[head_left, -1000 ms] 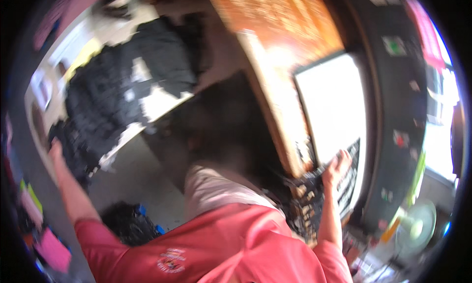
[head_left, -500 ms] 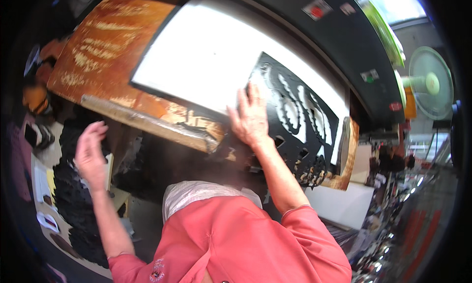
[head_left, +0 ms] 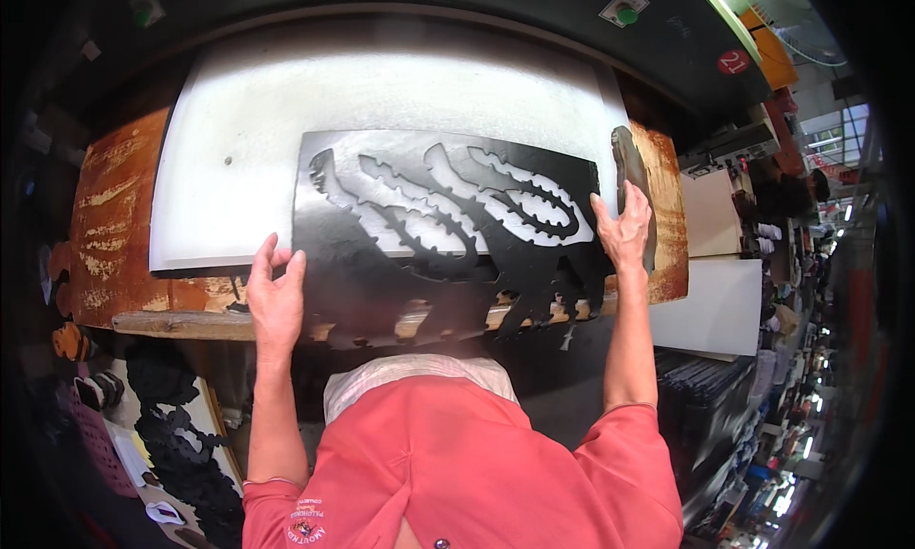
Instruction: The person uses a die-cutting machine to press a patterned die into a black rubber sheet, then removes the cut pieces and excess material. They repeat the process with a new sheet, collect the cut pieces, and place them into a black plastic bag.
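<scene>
A black sheet (head_left: pixel 381 296) with several curved, jagged-edged cut-outs lies partly on a white board (head_left: pixel 238 182), its near edge hanging over the bench front. My left hand (head_left: pixel 276 301) is at the sheet's left edge, thumb against the edge and fingers apart. On the opposite side my right hand (head_left: pixel 625 233) has its thumb by the sheet's right edge, fingers spread upward. Those fingers reach over a long dark piece with rounded ends (head_left: pixel 629 158) standing at the board's right side; whether they press on it I cannot tell.
Under the board is a worn brown bench top (head_left: pixel 110 215) with a wooden front strip (head_left: pixel 181 325). A dark machine beam (head_left: pixel 429 1) spans the far side. Black scraps (head_left: pixel 167 387) lie at lower left; white panels (head_left: pixel 705 306) and stacked dark sheets (head_left: pixel 701 406) stand at right.
My view has swung round, so the bench now appears level. My left hand has come up to the sheet's left edge. My right hand has gone from the sheet's top to its right edge.
</scene>
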Available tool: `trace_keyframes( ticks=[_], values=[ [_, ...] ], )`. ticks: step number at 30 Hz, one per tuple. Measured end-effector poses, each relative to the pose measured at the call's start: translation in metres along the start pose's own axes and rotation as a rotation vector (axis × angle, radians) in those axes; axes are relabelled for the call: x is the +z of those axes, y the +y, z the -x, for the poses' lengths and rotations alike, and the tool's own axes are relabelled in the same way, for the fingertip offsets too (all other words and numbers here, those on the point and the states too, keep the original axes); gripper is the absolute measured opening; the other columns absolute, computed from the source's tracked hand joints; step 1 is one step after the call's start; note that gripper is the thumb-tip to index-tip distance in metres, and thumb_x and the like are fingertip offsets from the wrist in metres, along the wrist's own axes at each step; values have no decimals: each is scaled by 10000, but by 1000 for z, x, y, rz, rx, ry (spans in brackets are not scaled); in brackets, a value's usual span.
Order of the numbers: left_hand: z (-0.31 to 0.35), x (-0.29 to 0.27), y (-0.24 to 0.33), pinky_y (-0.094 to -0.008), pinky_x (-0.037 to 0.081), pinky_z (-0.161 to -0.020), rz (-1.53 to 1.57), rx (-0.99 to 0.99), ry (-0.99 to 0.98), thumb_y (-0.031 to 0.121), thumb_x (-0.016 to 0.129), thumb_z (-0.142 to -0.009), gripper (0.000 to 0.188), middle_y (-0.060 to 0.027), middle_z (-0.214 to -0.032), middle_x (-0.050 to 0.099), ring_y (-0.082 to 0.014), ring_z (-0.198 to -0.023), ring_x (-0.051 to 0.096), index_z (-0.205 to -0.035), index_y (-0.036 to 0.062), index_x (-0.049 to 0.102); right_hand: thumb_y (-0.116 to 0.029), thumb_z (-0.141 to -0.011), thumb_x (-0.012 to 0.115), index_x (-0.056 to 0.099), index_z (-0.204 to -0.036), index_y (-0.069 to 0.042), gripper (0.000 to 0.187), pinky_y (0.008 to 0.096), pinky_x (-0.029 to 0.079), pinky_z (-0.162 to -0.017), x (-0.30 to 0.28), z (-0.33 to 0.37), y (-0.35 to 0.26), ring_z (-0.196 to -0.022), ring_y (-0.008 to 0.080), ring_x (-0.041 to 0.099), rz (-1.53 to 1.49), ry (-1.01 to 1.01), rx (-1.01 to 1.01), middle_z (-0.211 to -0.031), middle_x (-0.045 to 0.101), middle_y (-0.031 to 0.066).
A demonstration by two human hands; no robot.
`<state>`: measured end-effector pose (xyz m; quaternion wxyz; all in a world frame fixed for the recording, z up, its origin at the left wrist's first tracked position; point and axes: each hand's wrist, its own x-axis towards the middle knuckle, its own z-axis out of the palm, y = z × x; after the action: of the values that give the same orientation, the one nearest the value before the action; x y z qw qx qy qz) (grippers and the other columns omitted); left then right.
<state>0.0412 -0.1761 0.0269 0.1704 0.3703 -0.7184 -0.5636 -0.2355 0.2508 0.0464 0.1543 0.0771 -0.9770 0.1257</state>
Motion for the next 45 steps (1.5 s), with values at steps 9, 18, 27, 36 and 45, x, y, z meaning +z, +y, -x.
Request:
trace_keyframes(
  ticks=[9, 18, 27, 36, 45],
  values=[
    [26, -16, 1, -275, 508, -861, 97, -105, -218, 133, 637, -1059, 247, -13, -1062, 706, -91, -926, 612, -1223, -47, 675, -296, -1020, 627, 543, -1439, 76, 566, 616, 259, -1227, 45, 54, 4, -1424, 511, 406, -145, 57, -182, -1529, 461, 337],
    [27, -14, 3, -241, 488, -763, 155, -65, -192, 187, 604, -1095, 186, 13, -909, 693, -47, -822, 593, -1074, 26, 694, -110, -951, 671, 579, -1379, 77, 476, 534, 384, -1156, 12, 109, -12, -1366, 470, 478, -172, 37, -130, -1494, 512, 283],
    [-5, 12, 12, -255, 533, -626, 181, -94, -482, 324, 482, -1146, 373, -61, -840, 688, -125, -642, 652, -1170, -4, 656, -237, -958, 793, 571, -1426, 57, 596, 316, 573, -879, -42, 178, -23, -1018, 175, 677, -896, 69, 713, -1203, 704, 110],
    [17, 26, 18, -269, 559, -687, 71, 111, -846, 295, 484, -1149, 354, -57, -863, 690, -137, -766, 681, -1217, -6, 658, -165, -1014, 730, 752, -1119, 23, 216, 316, 606, -793, -47, 355, -60, -873, 139, 712, -1062, 68, 989, -1028, 762, 54],
    [113, 80, 66, -287, 525, -791, -267, 662, -1079, 131, 474, -1132, 271, -73, -914, 757, -127, -816, 667, -1258, -1, 675, -274, -1033, 714, 790, -893, -4, 314, 292, 509, -628, -96, 489, -32, -680, 91, 656, -559, 312, 1056, -784, 769, 54]
  ],
)
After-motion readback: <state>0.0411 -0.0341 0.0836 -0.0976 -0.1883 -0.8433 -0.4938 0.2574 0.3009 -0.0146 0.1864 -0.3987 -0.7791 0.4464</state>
